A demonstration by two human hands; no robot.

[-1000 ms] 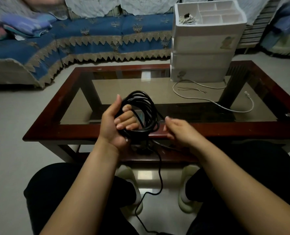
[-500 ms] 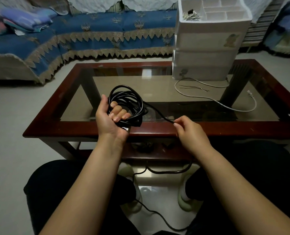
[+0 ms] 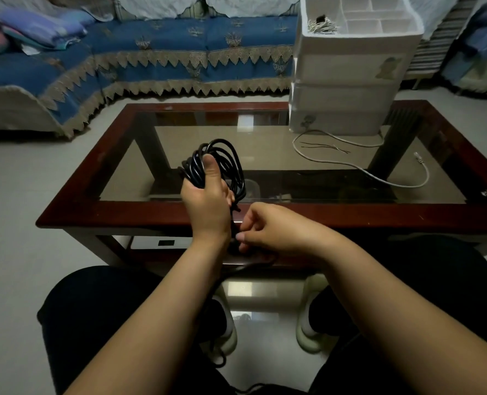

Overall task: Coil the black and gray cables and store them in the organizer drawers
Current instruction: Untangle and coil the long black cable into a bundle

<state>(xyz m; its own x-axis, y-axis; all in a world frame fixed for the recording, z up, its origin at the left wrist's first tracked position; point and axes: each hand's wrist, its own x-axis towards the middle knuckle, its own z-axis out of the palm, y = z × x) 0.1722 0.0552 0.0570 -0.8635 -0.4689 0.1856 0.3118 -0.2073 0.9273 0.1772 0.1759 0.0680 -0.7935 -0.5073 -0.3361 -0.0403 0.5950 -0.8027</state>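
Several black cable (image 3: 225, 163) loops above left hand (image 3: 206, 201) grip.

Left hand (image 3: 206, 201) raised with thumb up, its grip closed; right hand (image 3: 268, 228) curled, pinching just below it.

One head-worn camera looked forward and down from close above the person's lap, over both forearms, across the bench (image 3: 265, 213) toward the sofa (image 3: 151, 55) at the far side.
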